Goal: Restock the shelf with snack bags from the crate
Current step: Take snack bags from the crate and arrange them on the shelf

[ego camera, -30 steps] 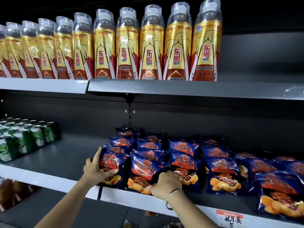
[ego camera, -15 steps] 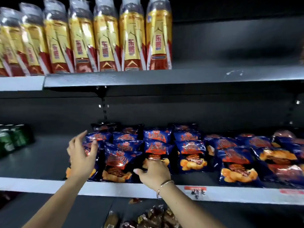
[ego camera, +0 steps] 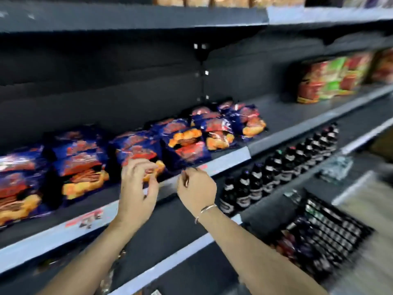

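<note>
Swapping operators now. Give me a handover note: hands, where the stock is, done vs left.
Left hand: empty, fingers loosely curled, in front of the shelf edge.
Right hand: also empty, loosely curled, beside the left.
Snack bags: blue packs in rows along the middle shelf, up to its front edge.
Crate: black, down at the right; the view is blurred, but packs seem to remain inside.
Done: several rows stocked.
Left: probably fetch more bags from the crate; bare shelf shows right of the last bags.
</note>
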Motion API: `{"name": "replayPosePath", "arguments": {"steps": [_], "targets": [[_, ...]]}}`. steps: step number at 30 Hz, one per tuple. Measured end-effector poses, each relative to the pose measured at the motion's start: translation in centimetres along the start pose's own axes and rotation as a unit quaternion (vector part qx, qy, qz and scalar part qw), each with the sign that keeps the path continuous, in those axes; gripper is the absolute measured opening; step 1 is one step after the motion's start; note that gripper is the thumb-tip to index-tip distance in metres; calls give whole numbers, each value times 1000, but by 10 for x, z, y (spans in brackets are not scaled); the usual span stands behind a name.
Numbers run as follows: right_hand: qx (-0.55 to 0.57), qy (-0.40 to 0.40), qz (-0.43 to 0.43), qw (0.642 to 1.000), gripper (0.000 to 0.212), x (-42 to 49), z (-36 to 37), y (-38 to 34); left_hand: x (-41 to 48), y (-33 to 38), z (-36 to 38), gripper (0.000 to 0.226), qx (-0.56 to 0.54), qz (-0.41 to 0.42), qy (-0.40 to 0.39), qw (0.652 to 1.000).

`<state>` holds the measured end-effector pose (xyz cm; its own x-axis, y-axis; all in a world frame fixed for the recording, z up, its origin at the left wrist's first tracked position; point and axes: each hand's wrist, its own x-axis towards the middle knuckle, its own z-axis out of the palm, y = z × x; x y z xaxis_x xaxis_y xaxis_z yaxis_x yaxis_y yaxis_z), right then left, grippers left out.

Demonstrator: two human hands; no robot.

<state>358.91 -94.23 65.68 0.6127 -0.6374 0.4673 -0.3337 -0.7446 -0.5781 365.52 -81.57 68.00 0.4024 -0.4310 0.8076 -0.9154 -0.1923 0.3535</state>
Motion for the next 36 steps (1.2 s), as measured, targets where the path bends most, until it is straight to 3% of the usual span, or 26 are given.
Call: {"name": "replayPosePath", "arguments": {"steps": [3, 9, 16, 28, 36], "targets": [[-32, 23, 43, 998, 26, 7, -29, 86, 1, 28, 81, 27, -43, -23, -69, 996], [-82, -21, 134, 987, 29, 17, -80, 246, -3, 88, 225, 19, -121, -73, -152, 978], [-132, -31, 207, 969, 29, 40, -133, 398, -5, 114, 355, 19, -131, -124, -182, 967], [-171, -83, 323, 927, 30, 42, -152, 571, -57, 110, 461, 14, -51, -229, -315, 920], [-152, -242, 381, 879, 24, 19, -100, 651, -112, 80, 535, 15, -18, -263, -448, 854]]}}
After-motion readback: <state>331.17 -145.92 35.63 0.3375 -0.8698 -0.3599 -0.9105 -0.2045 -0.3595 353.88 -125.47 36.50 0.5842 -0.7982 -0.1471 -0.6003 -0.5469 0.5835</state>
